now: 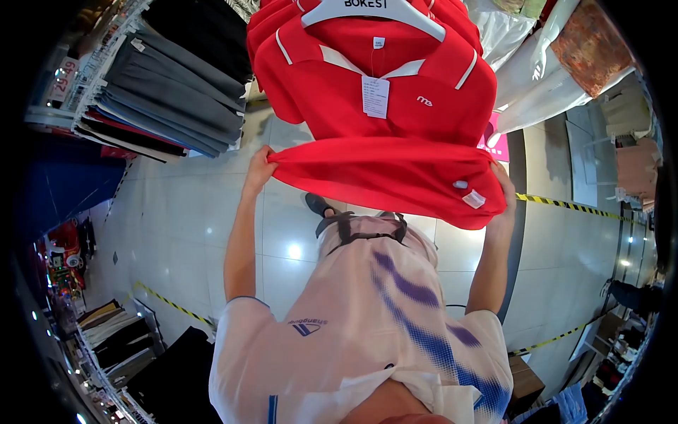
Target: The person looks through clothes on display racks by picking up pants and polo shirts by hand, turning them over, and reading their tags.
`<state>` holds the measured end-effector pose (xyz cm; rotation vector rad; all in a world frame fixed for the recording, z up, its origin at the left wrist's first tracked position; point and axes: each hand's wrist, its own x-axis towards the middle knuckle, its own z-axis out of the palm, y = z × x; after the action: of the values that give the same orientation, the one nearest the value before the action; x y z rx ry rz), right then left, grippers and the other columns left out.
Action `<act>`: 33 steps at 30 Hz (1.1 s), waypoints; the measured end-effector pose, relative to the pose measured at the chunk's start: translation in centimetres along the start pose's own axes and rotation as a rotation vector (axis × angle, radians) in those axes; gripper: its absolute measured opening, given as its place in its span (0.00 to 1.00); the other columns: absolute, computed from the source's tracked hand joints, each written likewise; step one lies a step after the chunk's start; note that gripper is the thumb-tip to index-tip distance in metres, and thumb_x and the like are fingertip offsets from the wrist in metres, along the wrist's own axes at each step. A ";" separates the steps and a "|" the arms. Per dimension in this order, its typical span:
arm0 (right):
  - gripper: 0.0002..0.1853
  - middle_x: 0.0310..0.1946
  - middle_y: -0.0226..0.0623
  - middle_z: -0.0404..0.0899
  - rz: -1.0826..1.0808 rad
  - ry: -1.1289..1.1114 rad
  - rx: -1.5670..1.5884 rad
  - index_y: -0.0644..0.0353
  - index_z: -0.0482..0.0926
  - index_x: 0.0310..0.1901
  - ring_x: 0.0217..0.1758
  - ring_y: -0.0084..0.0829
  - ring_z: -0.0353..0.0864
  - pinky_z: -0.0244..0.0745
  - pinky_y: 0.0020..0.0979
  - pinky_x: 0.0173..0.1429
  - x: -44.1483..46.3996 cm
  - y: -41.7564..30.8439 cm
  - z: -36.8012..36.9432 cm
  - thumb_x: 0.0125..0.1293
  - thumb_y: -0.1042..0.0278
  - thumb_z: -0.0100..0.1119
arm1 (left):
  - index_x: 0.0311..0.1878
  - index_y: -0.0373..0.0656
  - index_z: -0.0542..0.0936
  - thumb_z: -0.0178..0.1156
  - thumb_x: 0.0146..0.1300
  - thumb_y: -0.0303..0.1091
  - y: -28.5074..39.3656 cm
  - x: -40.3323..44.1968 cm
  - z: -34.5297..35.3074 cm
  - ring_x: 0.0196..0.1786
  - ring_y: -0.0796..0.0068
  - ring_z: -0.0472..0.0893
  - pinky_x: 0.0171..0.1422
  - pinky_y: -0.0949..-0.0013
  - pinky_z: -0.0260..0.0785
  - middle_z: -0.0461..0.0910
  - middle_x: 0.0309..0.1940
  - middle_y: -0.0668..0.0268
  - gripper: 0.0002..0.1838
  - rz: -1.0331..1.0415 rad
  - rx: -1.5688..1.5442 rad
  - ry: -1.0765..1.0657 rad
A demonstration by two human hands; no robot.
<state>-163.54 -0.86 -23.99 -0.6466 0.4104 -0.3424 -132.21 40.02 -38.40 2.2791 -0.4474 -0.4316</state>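
A red polo shirt (311, 85) with white collar trim hangs in front of me on a white hanger (374, 12). A white paper tag (375, 97) dangles from its neck, and a small white logo marks the chest. My left hand (261, 169) is closed on the shirt's lower hem at the left. At the opposite end, my right hand (503, 185) grips the hem, its fingers partly behind the fabric. Between my hands the hem is raised and stretched, with the inside facing me. Small white labels (474, 198) show on that inner side near my right hand.
More red shirts hang behind this one. Folded grey trousers (176, 85) hang on a rack at upper left. White mannequins (540, 53) stand at upper right. Yellow-black tape (565, 203) marks the tiled floor (191, 219). Clothes racks line both sides.
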 end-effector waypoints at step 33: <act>0.18 0.47 0.43 0.81 0.063 0.114 -0.250 0.65 0.74 0.52 0.47 0.31 0.82 0.78 0.31 0.52 5.5 -3.8 -12.7 0.70 0.60 0.51 | 0.41 0.42 0.75 0.57 0.68 0.37 15.4 -8.5 -3.7 0.39 0.73 0.83 0.41 0.69 0.78 0.81 0.38 0.64 0.08 -0.454 -1.316 -0.059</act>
<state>-165.41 -12.53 -32.17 -0.8585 0.5876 -0.2704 -140.95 36.03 -23.16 1.0465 0.3104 -0.7302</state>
